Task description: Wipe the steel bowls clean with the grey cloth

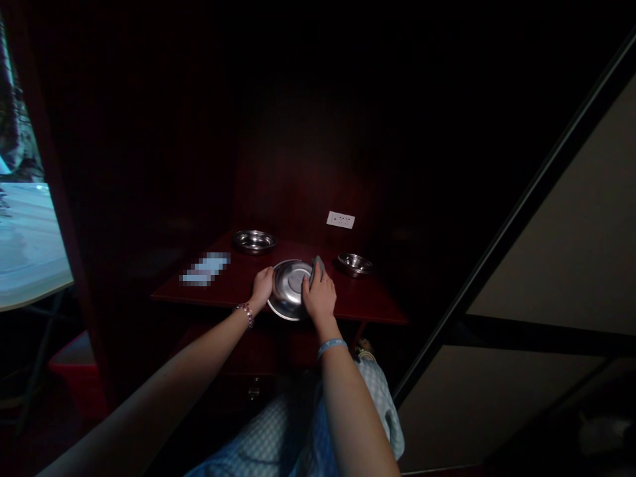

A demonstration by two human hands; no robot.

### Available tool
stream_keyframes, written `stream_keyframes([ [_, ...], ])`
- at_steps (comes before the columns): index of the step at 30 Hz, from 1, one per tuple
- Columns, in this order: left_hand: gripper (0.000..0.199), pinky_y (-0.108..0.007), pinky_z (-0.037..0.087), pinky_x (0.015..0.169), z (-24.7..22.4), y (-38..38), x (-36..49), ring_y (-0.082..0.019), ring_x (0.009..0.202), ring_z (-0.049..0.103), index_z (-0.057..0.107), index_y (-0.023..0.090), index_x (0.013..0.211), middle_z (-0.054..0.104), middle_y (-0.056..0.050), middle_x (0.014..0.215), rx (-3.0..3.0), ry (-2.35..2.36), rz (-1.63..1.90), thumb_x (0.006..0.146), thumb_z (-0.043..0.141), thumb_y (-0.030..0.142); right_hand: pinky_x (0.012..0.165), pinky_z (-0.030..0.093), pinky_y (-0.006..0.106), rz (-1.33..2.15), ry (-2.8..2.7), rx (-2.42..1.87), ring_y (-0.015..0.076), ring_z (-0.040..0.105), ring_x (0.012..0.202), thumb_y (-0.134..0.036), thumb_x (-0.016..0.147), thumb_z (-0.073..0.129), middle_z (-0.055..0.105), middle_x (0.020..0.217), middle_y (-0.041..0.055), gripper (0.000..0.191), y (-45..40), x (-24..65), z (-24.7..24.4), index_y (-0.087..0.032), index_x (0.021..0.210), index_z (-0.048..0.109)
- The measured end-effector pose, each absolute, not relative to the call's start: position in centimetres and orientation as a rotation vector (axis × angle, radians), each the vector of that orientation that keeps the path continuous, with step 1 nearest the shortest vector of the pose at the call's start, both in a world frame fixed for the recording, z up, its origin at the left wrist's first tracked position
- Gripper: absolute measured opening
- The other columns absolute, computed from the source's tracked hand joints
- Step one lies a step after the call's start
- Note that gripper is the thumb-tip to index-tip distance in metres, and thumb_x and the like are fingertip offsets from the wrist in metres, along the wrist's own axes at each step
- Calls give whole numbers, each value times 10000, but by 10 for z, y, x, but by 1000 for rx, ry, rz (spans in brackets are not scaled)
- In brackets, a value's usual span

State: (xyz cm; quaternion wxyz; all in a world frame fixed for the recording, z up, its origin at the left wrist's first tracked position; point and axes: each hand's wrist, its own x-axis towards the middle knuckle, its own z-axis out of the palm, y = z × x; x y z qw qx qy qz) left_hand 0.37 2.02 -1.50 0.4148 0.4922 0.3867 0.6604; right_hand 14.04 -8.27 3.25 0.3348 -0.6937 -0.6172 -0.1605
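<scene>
A shiny metal bowl (288,291) is held up at the front edge of the dark red shelf, its underside facing me. My left hand (262,288) is closed on the bowl's left rim. At the bowl's right side, my right hand (320,296) is closed around a grey cloth (317,265), which lies against the metal. Much of the cloth is hidden by the fingers. Behind the held bowl, one metal bowl (254,242) stands at the back left and a smaller metal bowl (354,264) at the right.
The dark red shelf (228,288) carries a blurred pale item (205,269) at its left. A white power socket (340,219) is set in the back wall. Below is a drawer knob (254,387). A red bin (79,371) stands at lower left, near a pale table (34,245).
</scene>
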Motion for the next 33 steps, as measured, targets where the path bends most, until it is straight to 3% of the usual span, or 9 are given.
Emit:
stream_keyframes([
  [3,275,-260,375,607,-15,20,3,-150,600,487,532,193,564,559,-1,582,1246,965,1656,779,519,363,920,470,420,-304,-1534,-1954,312,638,1074,-400,980,317,637,1189,251,596,-85,146,35,-64,1470,370],
  [7,250,-260,378,622,-17,21,4,-152,608,496,548,189,588,570,-1,602,1255,953,1669,787,503,333,846,494,392,-245,-1527,-1987,308,649,1036,-418,976,305,637,1196,235,598,-92,145,38,-86,1470,365],
  [18,313,-266,354,588,-19,22,3,-158,586,473,540,195,580,556,-11,583,1313,1020,1641,817,471,388,937,457,424,-227,-1484,-1941,335,569,1157,-373,962,314,547,1305,247,605,-91,135,29,-58,1478,321],
  [33,293,-252,335,583,-20,22,5,-150,555,459,570,189,546,551,0,541,1173,923,1669,822,558,287,965,426,424,-167,-1477,-2016,334,545,1194,-350,968,341,525,1336,257,605,-97,130,39,-39,1485,302],
])
